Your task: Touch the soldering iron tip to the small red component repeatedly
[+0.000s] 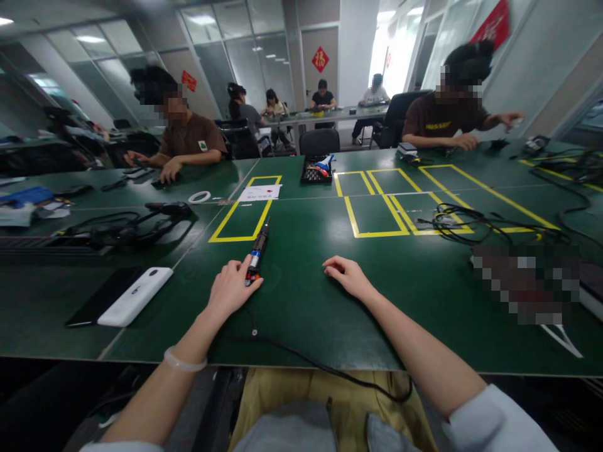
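Observation:
My left hand is closed around the lower end of an electric screwdriver, with the index finger along its body and the thumb beside its end. The screwdriver has a dark body with a blue band, and its thin bit points away from me. A black cable runs from near that hand over the table's front edge. On the bare table, my right hand rests with its fingers loosely curled together and nothing visible in them.
Yellow tape rectangles mark the green table. A black tray of small items stands ahead. A white phone-like device lies left, with tangled cables right. Two people sit across; others sit farther back.

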`<action>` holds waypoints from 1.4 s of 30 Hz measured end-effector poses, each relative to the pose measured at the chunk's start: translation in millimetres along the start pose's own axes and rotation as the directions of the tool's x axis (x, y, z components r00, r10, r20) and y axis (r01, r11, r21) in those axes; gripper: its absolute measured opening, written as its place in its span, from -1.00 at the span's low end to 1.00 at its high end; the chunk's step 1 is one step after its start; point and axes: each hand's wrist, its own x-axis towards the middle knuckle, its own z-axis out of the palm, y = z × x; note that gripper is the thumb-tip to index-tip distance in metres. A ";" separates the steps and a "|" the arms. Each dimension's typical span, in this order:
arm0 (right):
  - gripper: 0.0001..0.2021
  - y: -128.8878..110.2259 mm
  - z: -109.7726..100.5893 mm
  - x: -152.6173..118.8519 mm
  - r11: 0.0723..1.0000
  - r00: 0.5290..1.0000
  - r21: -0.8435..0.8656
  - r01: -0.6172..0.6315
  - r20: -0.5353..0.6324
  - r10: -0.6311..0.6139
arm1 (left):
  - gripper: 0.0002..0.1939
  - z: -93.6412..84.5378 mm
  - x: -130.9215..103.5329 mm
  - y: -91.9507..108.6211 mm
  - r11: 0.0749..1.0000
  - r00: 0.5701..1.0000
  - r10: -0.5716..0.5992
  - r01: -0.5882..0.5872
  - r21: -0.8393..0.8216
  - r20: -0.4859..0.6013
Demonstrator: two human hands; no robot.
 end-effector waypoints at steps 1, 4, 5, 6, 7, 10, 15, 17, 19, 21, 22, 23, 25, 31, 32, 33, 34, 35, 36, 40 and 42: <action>-0.82 0.1 0.2 0.0 1.000 1.000 0.000 -0.004 0.007 0.004 | -0.27 2.9 -1.0 -15.6 1.000 1.000 -0.021 0.021 0.019 0.001; -0.82 -0.3 0.7 0.2 1.000 1.000 -0.018 -0.008 0.026 0.008 | -0.25 12.7 -4.0 -62.8 0.994 0.995 -0.097 0.096 0.061 0.004; -0.83 -0.9 0.9 0.2 1.000 0.999 -0.027 -0.006 0.031 0.007 | -0.24 15.7 -5.0 -77.7 0.990 0.992 -0.123 0.122 0.067 0.008; -0.83 -1.6 1.1 0.2 0.999 0.999 -0.036 -0.004 0.037 0.005 | -0.23 18.3 -5.8 -91.8 0.987 0.989 -0.147 0.146 0.070 0.013; -0.83 -2.4 1.2 0.2 0.999 0.999 -0.045 -0.001 0.040 0.003 | -0.23 20.3 -6.5 -104.8 0.984 0.986 -0.168 0.166 0.069 0.023; -0.83 -5.2 1.4 -0.1 0.998 0.999 -0.063 0.002 0.052 0.001 | -0.24 22.5 -7.7 -135.1 0.969 0.970 -0.236 0.231 0.087 0.051; -0.83 -7.1 0.8 -0.2 0.998 0.998 -0.055 -0.010 0.065 0.014 | -0.32 17.0 -11.7 -149.8 0.935 0.946 -0.324 0.316 0.159 0.026; -0.83 -6.9 0.5 0.0 0.998 0.998 -0.058 -0.009 0.067 0.013 | -0.40 13.3 -15.5 -144.6 0.939 0.950 -0.310 0.311 0.150 -0.032; -0.83 -6.6 0.2 0.3 0.998 0.998 -0.063 -0.005 0.067 0.009 | -0.50 8.8 -19.5 -136.7 0.935 0.946 -0.315 0.322 0.147 -0.069; -0.82 -6.4 0.3 0.5 0.998 0.998 -0.059 -0.003 0.069 0.007 | -0.55 3.2 -21.3 -127.9 0.916 0.928 -0.365 0.371 0.150 -0.071; -0.82 -6.2 0.4 0.6 0.998 0.997 -0.055 -0.002 0.071 0.006 | -0.56 -0.3 -20.8 -122.9 0.906 0.916 -0.394 0.401 0.136 -0.078; -0.82 -5.9 0.5 0.7 0.999 0.997 -0.051 -0.003 0.075 0.006 | -0.56 -4.2 -19.2 -116.6 0.902 0.906 -0.414 0.421 0.096 -0.092; -0.81 -5.1 1.0 0.8 0.999 0.997 -0.039 -0.002 0.078 0.005 | -0.56 -13.5 -12.5 -98.0 0.915 0.909 -0.400 0.391 -0.095 -0.113; -0.79 -5.3 0.6 1.1 0.998 0.994 0.061 -0.023 0.108 0.017 | -0.53 -37.1 21.6 18.6 0.482 0.994 0.108 -0.051 -0.874 0.001; -0.78 -6.1 0.1 1.1 0.996 0.993 0.086 -0.028 0.118 0.018 | -0.51 -38.1 26.6 40.7 0.387 0.982 0.187 -0.058 -0.920 0.017; -0.76 -7.2 -0.4 1.1 0.993 0.991 0.117 -0.033 0.131 0.018 | -0.49 -37.9 30.9 61.1 0.301 0.966 0.257 -0.051 -0.952 0.030; -0.74 -8.4 -0.8 1.1 0.988 0.989 0.153 -0.038 0.144 0.016 | -0.46 -36.4 34.4 79.1 0.228 0.948 0.316 -0.036 -0.973 0.039; -0.72 -9.5 -0.9 1.0 0.980 0.987 0.192 -0.045 0.160 0.014 | -0.42 -33.8 37.2 94.4 0.173 0.930 0.365 -0.019 -0.985 0.046; -0.70 -10.4 -0.8 1.0 0.972 0.984 0.230 -0.053 0.176 0.012 | -0.39 -30.2 39.1 106.6 0.132 0.912 0.406 -0.002 -0.991 0.052; -0.67 -8.9 2.6 1.9 0.939 0.977 0.333 -0.085 0.213 0.013 | -0.33 -11.1 41.0 130.9 0.060 0.877 0.473 0.068 -0.996 0.088; -0.68 -5.0 5.2 3.0 0.925 0.977 0.367 -0.096 0.214 0.016 | -0.39 -1.9 40.2 133.7 0.017 0.889 0.443 0.123 -0.992 0.118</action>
